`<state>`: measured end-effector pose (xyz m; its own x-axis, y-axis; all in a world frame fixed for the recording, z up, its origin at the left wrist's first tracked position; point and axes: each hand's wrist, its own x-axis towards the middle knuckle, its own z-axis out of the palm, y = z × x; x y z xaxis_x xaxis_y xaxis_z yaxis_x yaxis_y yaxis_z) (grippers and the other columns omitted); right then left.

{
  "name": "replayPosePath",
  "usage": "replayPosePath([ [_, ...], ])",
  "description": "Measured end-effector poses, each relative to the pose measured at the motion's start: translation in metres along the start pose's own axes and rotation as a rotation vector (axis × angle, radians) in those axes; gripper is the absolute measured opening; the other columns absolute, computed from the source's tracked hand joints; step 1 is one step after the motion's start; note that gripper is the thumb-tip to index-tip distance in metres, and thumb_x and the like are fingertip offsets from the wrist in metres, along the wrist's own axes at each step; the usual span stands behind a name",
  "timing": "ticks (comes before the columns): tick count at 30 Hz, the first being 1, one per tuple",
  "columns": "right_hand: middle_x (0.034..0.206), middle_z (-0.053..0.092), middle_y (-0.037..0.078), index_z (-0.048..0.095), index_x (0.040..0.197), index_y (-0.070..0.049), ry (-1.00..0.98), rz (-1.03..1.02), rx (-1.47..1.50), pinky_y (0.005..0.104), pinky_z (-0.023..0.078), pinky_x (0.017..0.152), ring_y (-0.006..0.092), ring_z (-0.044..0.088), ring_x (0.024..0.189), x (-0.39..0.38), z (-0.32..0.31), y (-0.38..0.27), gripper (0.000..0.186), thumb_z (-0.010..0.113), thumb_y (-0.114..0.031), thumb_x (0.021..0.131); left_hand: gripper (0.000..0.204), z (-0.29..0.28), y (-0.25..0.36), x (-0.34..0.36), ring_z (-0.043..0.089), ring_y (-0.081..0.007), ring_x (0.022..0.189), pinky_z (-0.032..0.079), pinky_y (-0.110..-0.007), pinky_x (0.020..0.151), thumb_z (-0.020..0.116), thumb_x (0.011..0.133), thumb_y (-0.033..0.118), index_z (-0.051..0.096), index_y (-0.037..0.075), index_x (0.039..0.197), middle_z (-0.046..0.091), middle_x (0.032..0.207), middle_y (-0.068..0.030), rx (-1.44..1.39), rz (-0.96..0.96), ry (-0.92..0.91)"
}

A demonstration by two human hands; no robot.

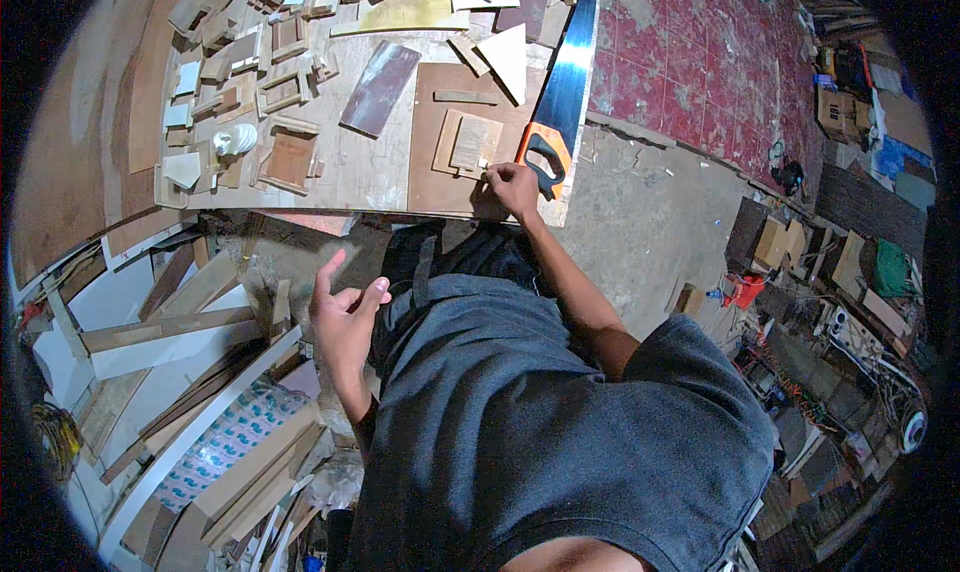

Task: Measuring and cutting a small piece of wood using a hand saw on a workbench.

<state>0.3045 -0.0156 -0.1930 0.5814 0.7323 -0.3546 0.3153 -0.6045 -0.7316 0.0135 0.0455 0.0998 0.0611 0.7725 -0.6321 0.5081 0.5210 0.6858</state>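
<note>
My right hand (pixel 512 188) is at the near edge of the worktable, its fingers pinched together beside a small stack of wood. Whatever sits between those fingertips is too small to make out. The stack is a ridged wooden block (pixel 472 144) on a paler square wood piece (pixel 447 152). Both rest on a brown board (pixel 425 194), with a short wooden strip (pixel 465 98) lying just beyond. Off the table's front edge, my left hand (pixel 345 322) hangs in the air with fingers apart, holding nothing. A handsaw (pixel 562 97) with an orange and black handle lies right of my right hand.
Several small wooden frames (pixel 292 157) and a white spiral bulb (pixel 234 140) crowd the table's left side. Offcuts (pixel 400 14) and a dark rectangular panel (pixel 381 87) lie farther back. Stacked planks (pixel 170 332) fill the floor at left; cables and scrap (pixel 850 342) lie at right.
</note>
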Motion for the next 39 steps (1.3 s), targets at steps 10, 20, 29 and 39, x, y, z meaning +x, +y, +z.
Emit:
replayPosePath([
  [10,0.08,0.075,0.014,0.077,0.094,-0.002,0.018,0.013,0.032,0.0303,0.057,0.07,0.0189,0.074,0.072,-0.002,-0.001,-0.004,0.022,0.071,-0.021,0.083,0.063,0.001,0.001,-0.001,0.069,-0.0146,0.077,0.054,-0.028,0.074,0.074,0.088,0.009,0.043,0.006,0.143,0.072,0.08,-0.0113,0.0,-0.004,-0.002],
  [20,0.08,0.075,0.013,0.077,0.095,-0.002,0.017,-0.02,0.023,0.0315,0.057,0.072,0.0203,0.074,0.073,-0.001,-0.001,-0.007,0.025,0.072,-0.023,0.083,0.064,0.001,-0.001,-0.004,0.069,-0.0146,0.075,0.053,-0.027,0.073,0.075,0.088,0.009,0.043,0.005,0.142,0.072,0.079,-0.0113,-0.043,-0.018,-0.002],
  [29,0.081,0.075,0.012,0.077,0.094,-0.003,0.055,-0.016,0.067,0.0308,0.056,0.07,0.0192,0.073,0.073,-0.007,-0.014,-0.013,0.025,0.073,-0.025,0.084,0.064,0.003,-0.008,-0.007,0.071,-0.0165,0.076,0.055,-0.027,0.07,0.075,0.088,0.01,0.042,0.003,0.143,0.072,0.08,-0.0136,0.022,0.041,-0.001],
  [39,0.085,0.072,0.015,0.075,0.099,-0.006,0.605,0.145,0.147,0.0373,0.054,0.075,0.0272,0.071,0.08,-0.018,-0.087,0.05,0.022,0.071,-0.021,0.083,0.064,0.022,0.007,-0.004,0.07,-0.0156,0.073,0.053,-0.026,0.067,0.076,0.085,0.013,0.045,0.0,0.139,0.073,0.075,-0.0148,0.131,0.072,-0.13],
])
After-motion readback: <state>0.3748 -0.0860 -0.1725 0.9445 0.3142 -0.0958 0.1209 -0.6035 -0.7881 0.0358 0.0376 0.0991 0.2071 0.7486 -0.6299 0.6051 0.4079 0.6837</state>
